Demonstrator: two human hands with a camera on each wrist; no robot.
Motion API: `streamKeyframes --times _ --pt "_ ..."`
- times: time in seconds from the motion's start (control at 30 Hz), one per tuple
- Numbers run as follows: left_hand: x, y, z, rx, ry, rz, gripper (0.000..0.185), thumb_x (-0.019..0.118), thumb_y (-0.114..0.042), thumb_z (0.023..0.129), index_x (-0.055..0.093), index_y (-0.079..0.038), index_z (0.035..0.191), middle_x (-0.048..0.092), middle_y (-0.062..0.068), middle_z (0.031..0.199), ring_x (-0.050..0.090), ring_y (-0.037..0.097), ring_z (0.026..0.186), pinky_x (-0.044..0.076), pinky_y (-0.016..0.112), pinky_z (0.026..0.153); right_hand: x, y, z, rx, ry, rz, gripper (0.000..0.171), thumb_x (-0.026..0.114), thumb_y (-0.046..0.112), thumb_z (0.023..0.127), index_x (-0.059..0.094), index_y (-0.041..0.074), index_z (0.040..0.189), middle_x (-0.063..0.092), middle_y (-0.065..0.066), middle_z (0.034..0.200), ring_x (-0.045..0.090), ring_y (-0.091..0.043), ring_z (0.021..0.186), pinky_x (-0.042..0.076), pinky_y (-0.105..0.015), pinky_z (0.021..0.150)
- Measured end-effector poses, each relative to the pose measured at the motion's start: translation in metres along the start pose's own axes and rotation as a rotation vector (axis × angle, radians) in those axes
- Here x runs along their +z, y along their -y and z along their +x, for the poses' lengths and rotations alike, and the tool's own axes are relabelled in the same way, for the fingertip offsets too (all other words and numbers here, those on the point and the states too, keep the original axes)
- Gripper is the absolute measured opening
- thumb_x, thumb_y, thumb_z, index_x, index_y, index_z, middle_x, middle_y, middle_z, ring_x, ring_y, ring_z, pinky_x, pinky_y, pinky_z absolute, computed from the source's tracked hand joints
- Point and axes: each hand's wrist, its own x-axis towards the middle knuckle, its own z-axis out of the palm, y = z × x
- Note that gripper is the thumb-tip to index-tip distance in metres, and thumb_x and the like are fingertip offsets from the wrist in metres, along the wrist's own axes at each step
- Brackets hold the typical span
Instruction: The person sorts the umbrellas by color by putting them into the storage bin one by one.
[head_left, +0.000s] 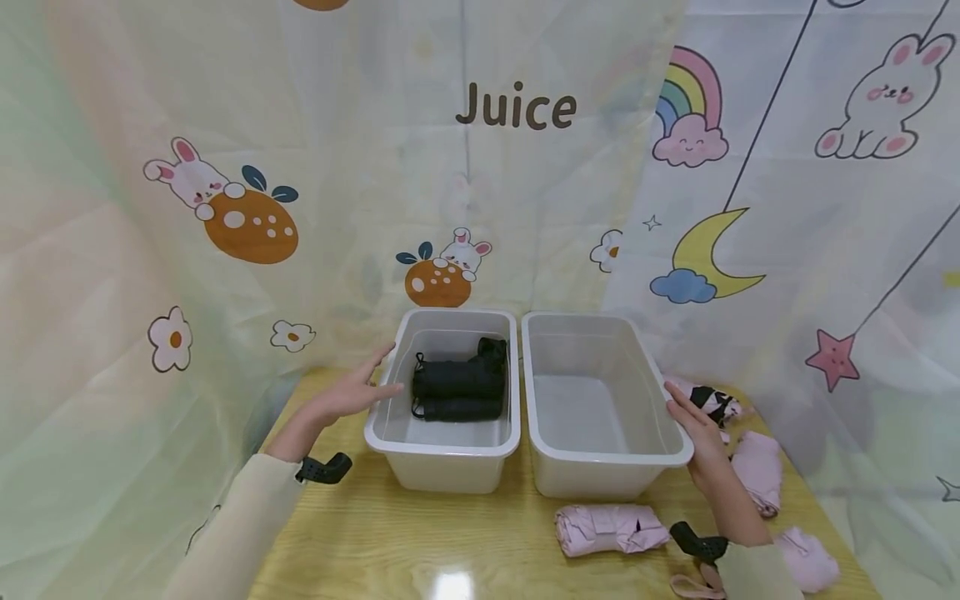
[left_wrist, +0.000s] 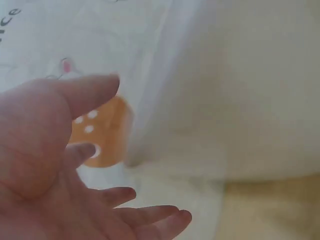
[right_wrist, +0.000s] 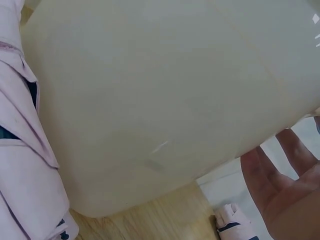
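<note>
The wooden table bears the right bin and the left bin, side by side with a narrow gap between, each seeming to run longest away from me. What counts, I judge, is that each bin lies inward of the hand beside it: the two hands flank the pair from outside. The right bin is just left of my right hand, whose fairly straight fingers rest against its outer right side, curled round nothing that I can see. The left bin is just right of my left hand; there my thumb stands wide of my fingers and I hold nothing, though I cannot tell whether the thumb's tip touches the rim. Within the left bin, the black rolls lie crosswise, left to right, across the rim from my left fingers. The pink roll in front of the right bin lies left to right too, nearer to my right hand than my left. Other pink bundles lie around my right arm
</note>
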Motion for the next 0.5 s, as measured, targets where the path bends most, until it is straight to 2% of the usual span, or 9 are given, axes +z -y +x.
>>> streamKeyframes --times 0.07,0.23,0.33,0.5 --pt "0.014 0.007 -0.003 -0.018 -0.020 -0.037 0.077 0.058 -0.030 0.099 0.010 -0.014 0.157 0.011 0.021 0.158 0.018 0.045 0.140 0.029 0.063 0.102 0.000 0.000 -0.002 0.002 -0.008 0.003 0.054 0.053 0.024 0.102 0.034 0.019 0.152 0.057 0.023 0.120 0.058 -0.002 0.104 0.051 -0.023 0.078" --pt "0.040 0.022 -0.004 -0.069 -0.135 -0.129 0.058 0.039 -0.011 0.103 0.018 -0.014 0.157 0.011 0.021 0.159 0.016 0.044 0.141 0.026 0.062 0.105 0.002 0.000 -0.004 0.012 -0.019 0.005 0.056 0.054 0.027 0.101 0.034 0.019 0.152 0.058 0.022 0.120 0.058 -0.003 0.103 0.051 -0.024 0.078" --pt "0.047 0.024 -0.002 -0.090 -0.195 -0.203 0.058 0.034 -0.006 0.102 0.020 -0.017 0.157 0.011 0.021 0.159 0.019 0.044 0.140 0.029 0.063 0.103 0.003 0.000 -0.006 0.019 -0.034 0.002 0.057 0.054 0.027 0.101 0.033 0.018 0.153 0.058 0.021 0.120 0.058 -0.004 0.103 0.051 -0.024 0.077" --pt "0.051 0.022 0.000 -0.097 -0.226 -0.233 0.059 0.036 -0.008 0.101 0.020 -0.022 0.157 0.013 0.021 0.159 0.024 0.045 0.138 0.032 0.062 0.101 0.007 0.002 -0.005 0.022 -0.046 -0.020 0.059 0.053 0.030 0.101 0.030 0.019 0.154 0.052 0.019 0.126 0.056 -0.003 0.105 0.050 -0.022 0.079"
